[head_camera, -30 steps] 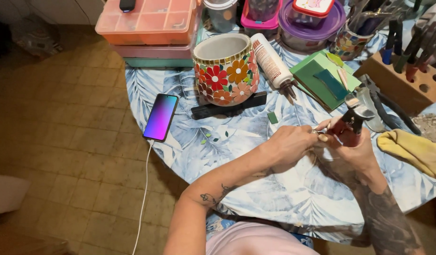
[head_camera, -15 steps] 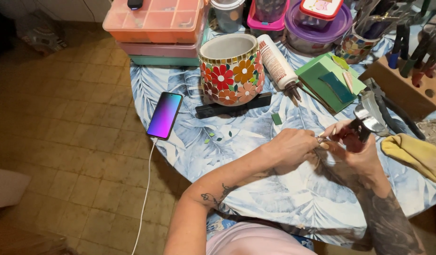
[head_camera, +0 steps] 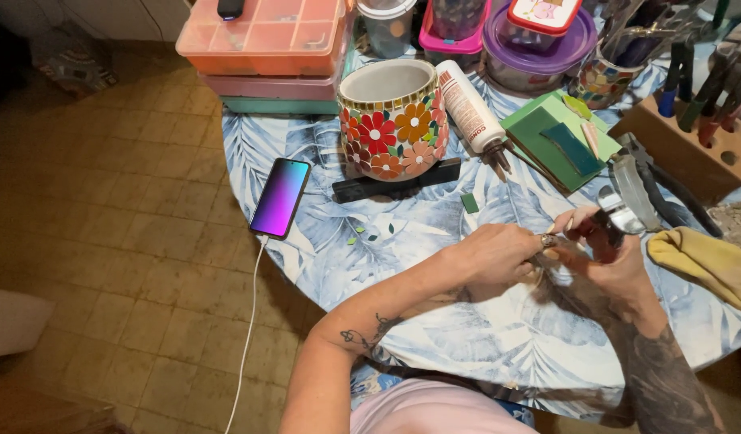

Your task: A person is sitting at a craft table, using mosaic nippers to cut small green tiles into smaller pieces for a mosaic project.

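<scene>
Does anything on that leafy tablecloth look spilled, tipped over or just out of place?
A few things. The white glue bottle lies on its side against the flowered mosaic pot, nozzle toward the green tile sheets. Small green chips are scattered loose on the cloth, and the plugged-in smartphone sits at the round table's edge.

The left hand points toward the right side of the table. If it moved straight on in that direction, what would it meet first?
Most likely the right hand and the nippers it holds, which the left hand already touches. Beyond them lies the yellow cloth, though depth is hard to judge.
</scene>
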